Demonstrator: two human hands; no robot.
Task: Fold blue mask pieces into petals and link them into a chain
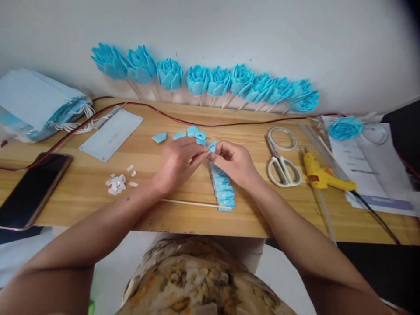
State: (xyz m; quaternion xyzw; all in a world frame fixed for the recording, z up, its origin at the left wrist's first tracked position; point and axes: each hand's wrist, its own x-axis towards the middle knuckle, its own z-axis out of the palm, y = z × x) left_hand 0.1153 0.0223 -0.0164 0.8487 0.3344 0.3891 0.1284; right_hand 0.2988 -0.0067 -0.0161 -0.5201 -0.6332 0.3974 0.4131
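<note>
My left hand (180,164) and my right hand (234,162) meet fingertip to fingertip over the middle of the table. Between my right thumb and fingers is a small blue fabric petal (212,146), at the far end of a row of overlapping blue petals (223,186). The left fingers are pinched together beside it; what they hold is too small to make out. A thin wooden stick (187,202) lies across the near end of the row. Just beyond my left hand lie several loose blue petals (192,130).
Blue fabric flowers (169,74) on sticks lean along the wall. Scissors (284,170), a tape roll (288,139) and a yellow glue gun (320,170) lie right. A phone (33,188), paper scraps (116,183), a flat sheet (111,134) and stacked masks (39,100) are left. A red-black cable (183,122) crosses behind.
</note>
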